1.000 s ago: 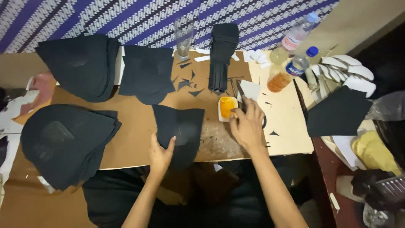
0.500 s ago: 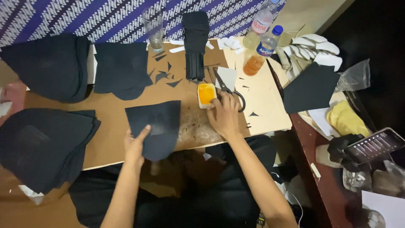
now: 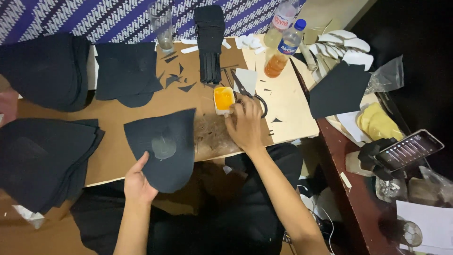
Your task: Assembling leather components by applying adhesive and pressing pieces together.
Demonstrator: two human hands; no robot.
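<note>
Brown board covers the tabletop, strewn with stacks of black cutouts. A dark fan-shaped piece lying at the near edge is gripped at its lower edge by the left hand. The small tub of orange paste, beside the scissors, is touched by the right hand, fingers seemingly pinched at its rim.

Your view was lit evenly from overhead, bright on the desk, dim toward the right edge; black pieces lost detail, edges slightly soft.
</note>
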